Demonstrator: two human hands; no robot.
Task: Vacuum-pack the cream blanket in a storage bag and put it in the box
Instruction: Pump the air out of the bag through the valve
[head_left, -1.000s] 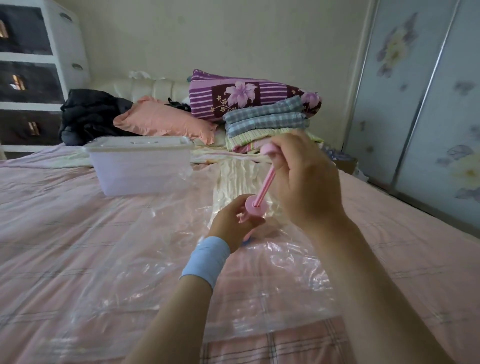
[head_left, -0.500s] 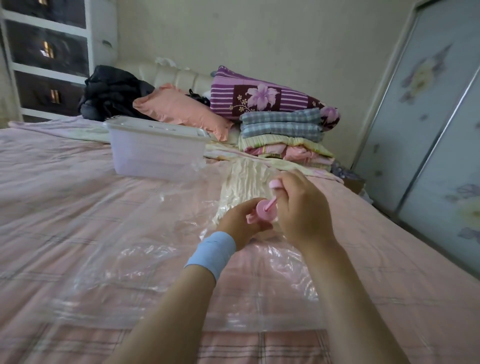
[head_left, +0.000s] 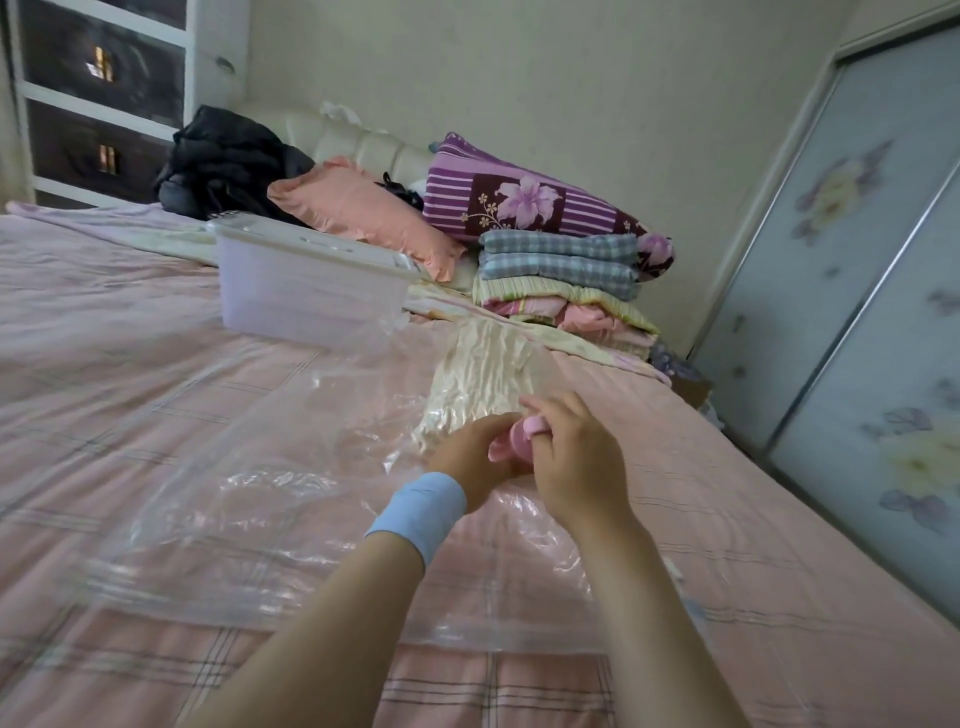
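A clear storage bag (head_left: 249, 499) lies flat on the pink checked bed. Inside its far end the cream blanket (head_left: 480, 379) is squeezed into tight wrinkles. A small pink hand pump (head_left: 522, 439) stands on the bag just in front of the blanket. My left hand (head_left: 467, 460), with a light blue band on the wrist, grips the pump's body. My right hand (head_left: 574, 462) grips the pump's handle, pushed down close to the body. A translucent storage box (head_left: 306, 296) with a white lid sits on the bed beyond the bag.
A stack of folded bedding (head_left: 561, 275) and a purple flowered quilt (head_left: 524, 202) lie at the head of the bed, beside a pink pillow (head_left: 358, 208) and dark clothes (head_left: 228, 161). Sliding wardrobe doors (head_left: 872, 312) stand at the right, a white drawer unit (head_left: 104, 93) at the left.
My right hand has pushed the pump handle down from its raised position until it meets the pump body. The camera has swung, shifting the view of the room.
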